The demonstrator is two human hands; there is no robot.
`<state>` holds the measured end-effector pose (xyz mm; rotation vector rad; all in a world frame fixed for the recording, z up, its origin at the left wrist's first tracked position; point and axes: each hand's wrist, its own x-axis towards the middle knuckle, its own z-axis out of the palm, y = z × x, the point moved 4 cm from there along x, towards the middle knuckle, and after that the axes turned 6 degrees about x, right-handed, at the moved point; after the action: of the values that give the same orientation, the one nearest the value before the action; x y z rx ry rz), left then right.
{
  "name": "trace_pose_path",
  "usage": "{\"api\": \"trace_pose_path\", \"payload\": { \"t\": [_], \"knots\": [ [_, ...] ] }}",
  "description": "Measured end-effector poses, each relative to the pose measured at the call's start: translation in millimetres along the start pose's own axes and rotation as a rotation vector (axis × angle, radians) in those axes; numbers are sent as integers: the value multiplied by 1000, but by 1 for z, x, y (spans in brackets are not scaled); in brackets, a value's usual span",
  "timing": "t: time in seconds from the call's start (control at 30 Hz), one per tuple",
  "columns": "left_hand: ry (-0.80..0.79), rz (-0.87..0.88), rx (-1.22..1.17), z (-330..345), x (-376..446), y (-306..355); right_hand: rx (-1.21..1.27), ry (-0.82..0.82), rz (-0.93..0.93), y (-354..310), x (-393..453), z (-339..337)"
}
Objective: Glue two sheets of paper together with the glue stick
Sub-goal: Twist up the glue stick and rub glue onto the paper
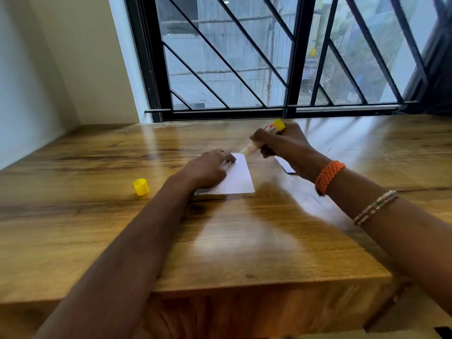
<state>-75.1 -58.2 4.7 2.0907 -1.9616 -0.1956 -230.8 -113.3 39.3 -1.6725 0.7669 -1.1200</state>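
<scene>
Single head-worn view, forward and down, close over the table (244, 241).

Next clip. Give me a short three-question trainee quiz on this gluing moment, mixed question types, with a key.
1. True or false: the yellow cap is on the glue stick.
2. Which hand grips the glue stick? A) left hand B) right hand
3. Fill in: the left hand presses down on the white ____ lying on the table.

Key: 1 false, the cap lies on the table left of the sheet; 2 B; 3 sheet. A second sheet lies partly hidden under the right hand.
</scene>
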Motion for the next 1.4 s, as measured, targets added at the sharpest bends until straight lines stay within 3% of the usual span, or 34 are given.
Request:
{"api": "trace_pose_path", "payload": {
  "t": [0.1,0.17,0.23,0.33,0.57,0.73,0.8,0.87,0.97,1.1,1.4],
  "knots": [
    [-169,-32,-85,-3,-5,-13,31,73,12,5,24,5],
    [-225,-63,69,-2,-6,-21,-48,110,-33,13,30,7],
    [-220,-113,208,-2,-4,-28,-290,73,-140,18,27,8],
    [-165,-180,315,-2,1,-28,-532,15,-284,17,19,8],
    [-14,-246,499,-4,1,-19,-492,101,-446,0,11,11],
    [163,-301,381,-9,-3,-16,-484,75,-432,3,8,13],
    [208,-267,321,-12,-4,-13,-470,73,-421,3,9,12],
    [213,-127,204,-15,-6,-7,-453,82,-405,3,10,9],
    [63,64,71,-16,-10,0,-422,113,-387,4,11,5],
    [-122,70,66,-10,-11,-2,-404,136,-349,5,12,3],
    [48,63,141,-2,-8,4,-415,66,-265,11,16,2]
  ]
}}
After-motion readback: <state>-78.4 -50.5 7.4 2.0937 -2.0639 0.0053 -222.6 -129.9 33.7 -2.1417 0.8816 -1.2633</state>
